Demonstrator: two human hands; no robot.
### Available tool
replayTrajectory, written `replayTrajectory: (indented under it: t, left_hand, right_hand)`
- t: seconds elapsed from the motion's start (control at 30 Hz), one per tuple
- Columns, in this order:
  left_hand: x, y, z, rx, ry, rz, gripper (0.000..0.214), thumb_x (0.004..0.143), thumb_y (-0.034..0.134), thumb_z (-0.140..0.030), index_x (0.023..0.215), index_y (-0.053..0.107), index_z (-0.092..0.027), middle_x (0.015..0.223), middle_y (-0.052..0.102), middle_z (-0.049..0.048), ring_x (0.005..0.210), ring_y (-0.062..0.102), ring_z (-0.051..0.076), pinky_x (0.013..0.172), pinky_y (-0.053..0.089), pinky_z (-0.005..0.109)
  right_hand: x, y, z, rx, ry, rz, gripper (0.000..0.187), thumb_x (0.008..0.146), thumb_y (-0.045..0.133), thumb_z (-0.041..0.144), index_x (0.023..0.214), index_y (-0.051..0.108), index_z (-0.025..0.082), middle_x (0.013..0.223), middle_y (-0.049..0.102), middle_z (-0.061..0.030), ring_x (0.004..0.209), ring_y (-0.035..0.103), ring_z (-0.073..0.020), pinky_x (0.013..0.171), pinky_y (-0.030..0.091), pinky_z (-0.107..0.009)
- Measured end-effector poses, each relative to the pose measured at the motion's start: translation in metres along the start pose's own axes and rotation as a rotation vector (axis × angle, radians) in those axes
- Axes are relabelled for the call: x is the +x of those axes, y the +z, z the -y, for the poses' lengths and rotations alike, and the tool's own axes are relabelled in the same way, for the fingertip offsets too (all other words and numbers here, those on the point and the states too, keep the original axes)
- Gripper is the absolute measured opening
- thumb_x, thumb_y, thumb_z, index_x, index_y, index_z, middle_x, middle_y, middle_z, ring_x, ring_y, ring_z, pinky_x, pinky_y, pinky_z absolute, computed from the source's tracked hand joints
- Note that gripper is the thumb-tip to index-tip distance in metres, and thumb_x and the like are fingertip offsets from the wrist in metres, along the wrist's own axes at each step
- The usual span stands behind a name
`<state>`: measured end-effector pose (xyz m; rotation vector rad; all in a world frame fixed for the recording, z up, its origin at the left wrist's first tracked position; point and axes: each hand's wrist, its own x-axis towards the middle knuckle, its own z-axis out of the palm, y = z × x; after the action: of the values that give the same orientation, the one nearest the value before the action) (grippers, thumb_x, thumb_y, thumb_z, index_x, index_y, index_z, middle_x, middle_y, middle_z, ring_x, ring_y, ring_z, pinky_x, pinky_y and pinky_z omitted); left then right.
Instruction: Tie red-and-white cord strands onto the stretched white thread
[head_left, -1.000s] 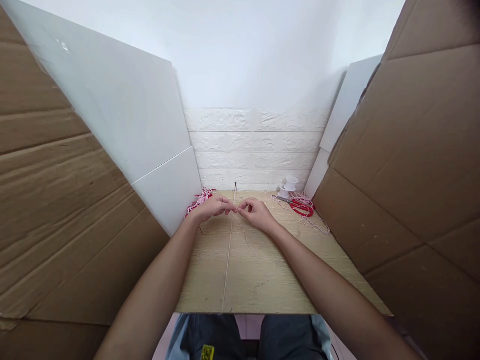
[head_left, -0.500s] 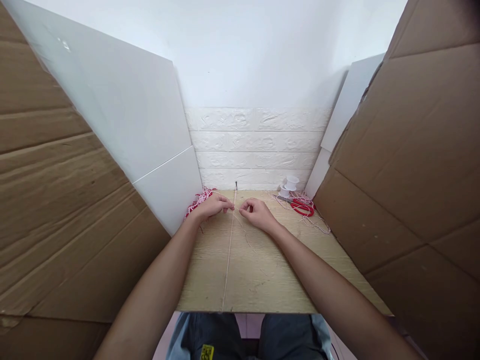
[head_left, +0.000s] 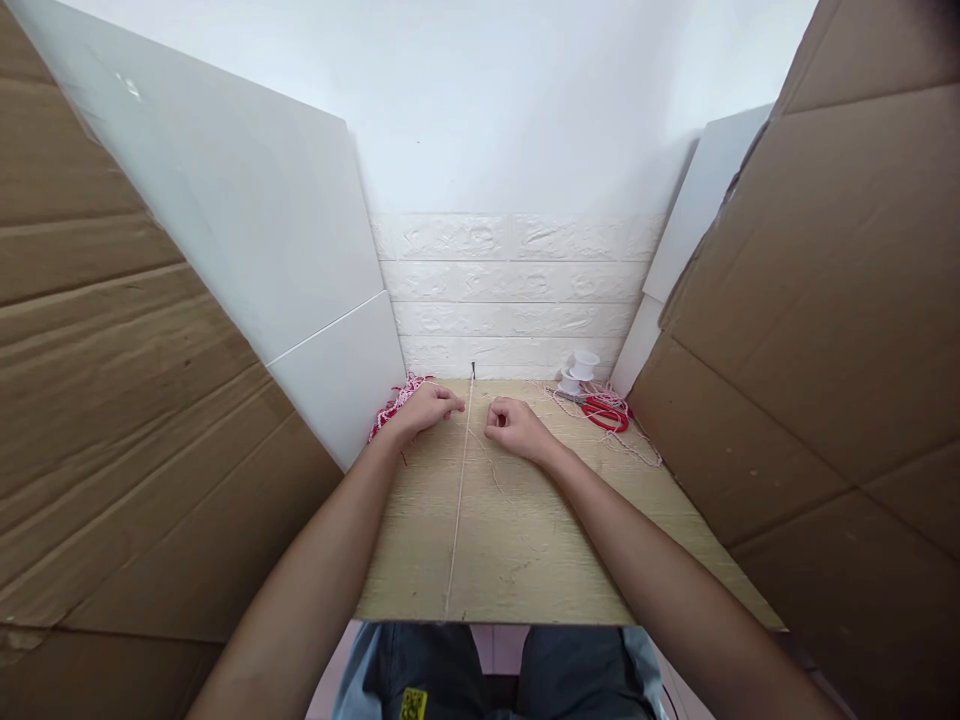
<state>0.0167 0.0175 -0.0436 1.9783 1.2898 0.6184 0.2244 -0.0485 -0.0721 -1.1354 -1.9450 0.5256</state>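
A pale string runs taut from a small dark hook at the wall to the table's front edge. Left of it, my left hand is closed, thumb and fingertips pinched on fine thread close to the string. On the other side, my right hand is closed too, its index finger curled to the thumb in a pinch on thread. The stretch of thread between the hands is too fine to follow. A loose thread curves from the string across the wood, below my right hand.
Red and pink-white cords are heaped at the left. At the back right lie red-handled scissors among tangled pink cord, beside white spools. Cardboard sheets and white panels flank the wooden table.
My hands have drawn slightly apart, the right one moving right and the left one a little left, away from the string. The string and the things around it have stayed put.
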Motion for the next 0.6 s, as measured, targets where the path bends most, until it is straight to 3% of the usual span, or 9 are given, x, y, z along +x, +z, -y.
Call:
replayTrajectory:
  t: [0.4, 0.6]
  left_hand:
    - [-0.0032, 0.0006, -0.0043, -0.009, 0.014, -0.031, 0.03, 0.072, 0.063, -0.044, 0.06, 0.061, -0.017, 0.053, 0.046, -0.0028, 0.046, 0.032, 0.01, 0.046, 0.02, 0.027]
    - [-0.0008, 0.0017, -0.0029, -0.009, 0.022, -0.036, 0.027, 0.071, 0.063, -0.041, 0.06, 0.062, -0.016, 0.052, 0.046, -0.003, 0.047, 0.033, 0.01, 0.047, 0.021, 0.026]
  right_hand:
    - [-0.0005, -0.0081, 0.0063, 0.153, -0.064, 0.06, 0.009, 0.068, 0.053, 0.013, 0.061, 0.05, 0.018, 0.07, 0.053, 0.0019, 0.069, 0.048, -0.0123, 0.065, 0.035, -0.023]
    - [-0.0024, -0.0034, 0.006, 0.03, -0.048, 0.161, 0.008, 0.067, 0.055, 0.011, 0.062, 0.052, 0.017, 0.069, 0.052, 0.0024, 0.068, 0.048, -0.0118, 0.063, 0.034, -0.022]
